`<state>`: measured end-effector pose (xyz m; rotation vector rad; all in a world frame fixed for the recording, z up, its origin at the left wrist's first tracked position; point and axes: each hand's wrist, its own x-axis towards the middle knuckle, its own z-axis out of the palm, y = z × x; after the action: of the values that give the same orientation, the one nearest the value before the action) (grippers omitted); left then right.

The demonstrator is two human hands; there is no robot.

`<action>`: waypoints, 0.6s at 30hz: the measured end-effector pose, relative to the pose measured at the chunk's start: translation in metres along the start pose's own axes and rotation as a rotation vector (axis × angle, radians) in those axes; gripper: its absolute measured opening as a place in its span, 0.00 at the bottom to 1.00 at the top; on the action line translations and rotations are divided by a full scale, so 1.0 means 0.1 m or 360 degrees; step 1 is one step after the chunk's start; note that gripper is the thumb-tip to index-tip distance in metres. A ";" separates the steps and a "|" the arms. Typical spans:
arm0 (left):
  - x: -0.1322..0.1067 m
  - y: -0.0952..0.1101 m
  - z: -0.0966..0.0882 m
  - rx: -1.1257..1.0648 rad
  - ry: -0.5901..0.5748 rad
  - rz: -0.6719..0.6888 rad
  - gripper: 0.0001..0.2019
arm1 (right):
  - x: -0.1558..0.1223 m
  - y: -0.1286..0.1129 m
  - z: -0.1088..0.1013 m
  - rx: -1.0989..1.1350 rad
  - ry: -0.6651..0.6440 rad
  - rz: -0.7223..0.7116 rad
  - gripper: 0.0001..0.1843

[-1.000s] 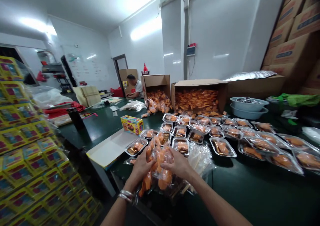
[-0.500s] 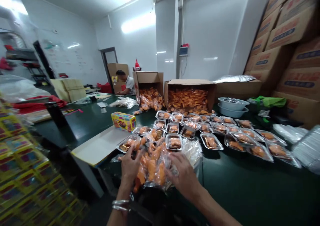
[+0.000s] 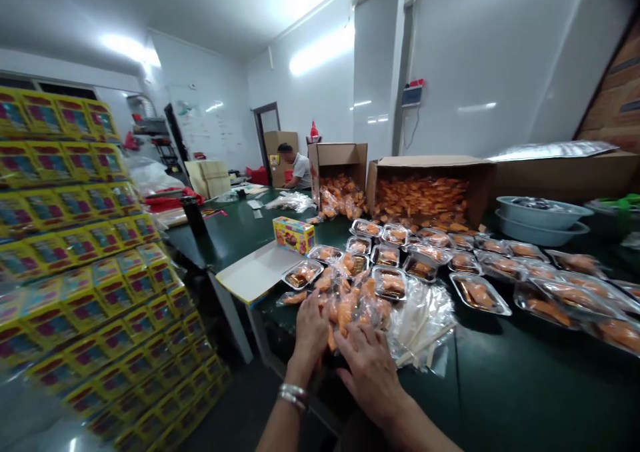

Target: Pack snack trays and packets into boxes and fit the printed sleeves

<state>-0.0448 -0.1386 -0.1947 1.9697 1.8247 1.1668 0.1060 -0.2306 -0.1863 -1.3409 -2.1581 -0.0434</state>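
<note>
Bright ceiling tube lights (image 3: 321, 53) glare; the frame edges bend.

A loose heap of orange snack pieces (image 3: 353, 309), each sealed in a clear plastic sachet, lies overlapping and crumpled on the dark green worktable (image 3: 505, 392). The left hand (image 3: 311, 332) rests against the heap's near side, and the right hand (image 3: 370, 372) lies spread at its lower edge.

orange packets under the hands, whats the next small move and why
Probably draw the loose orange packets closer together with the left hand and right hand, since they lie in a spread heap on the dark green table, crowding the filled foil trays.
</note>
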 end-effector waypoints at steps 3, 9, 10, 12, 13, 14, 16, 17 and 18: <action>0.19 0.01 0.09 -0.0070 -0.0030 -0.0029 0.20 | 0.11 -0.06 0.05 -0.0020 -0.0021 0.0019 0.30; 0.45 0.07 0.00 -0.0337 0.0056 -0.0006 0.15 | 0.51 -0.11 0.11 -0.0159 -0.0050 0.0214 0.08; 0.45 0.07 -0.07 -0.0375 0.0100 -0.0008 0.17 | 0.55 -0.11 0.12 -0.0166 -0.0044 0.0235 0.09; 0.39 0.07 -0.26 -0.0411 0.0192 -0.0011 0.21 | 0.61 -0.10 0.13 -0.0168 -0.0039 0.0256 0.09; 0.31 0.05 -0.36 -0.0410 0.0235 -0.0008 0.22 | 0.62 -0.09 0.13 -0.0159 -0.0037 0.0256 0.08; 0.21 0.02 -0.46 -0.0402 0.0273 -0.0006 0.22 | 0.62 -0.09 0.14 -0.0147 -0.0034 0.0257 0.08; -0.07 -0.06 -0.59 -0.0348 0.0324 0.0039 0.22 | 0.62 -0.08 0.12 -0.0118 -0.0035 0.0266 0.08; -0.22 -0.11 -0.61 -0.0299 0.0319 0.0094 0.21 | 0.61 -0.08 0.11 -0.0103 -0.0041 0.0271 0.08; -0.37 -0.16 -0.61 -0.0225 0.0280 0.0185 0.20 | 0.61 -0.08 0.09 -0.0088 -0.0051 0.0271 0.08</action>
<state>-0.0941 -0.1905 -0.1797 1.9706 1.6711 1.5048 0.0761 -0.1825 -0.1617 -1.5623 -2.0745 -0.0149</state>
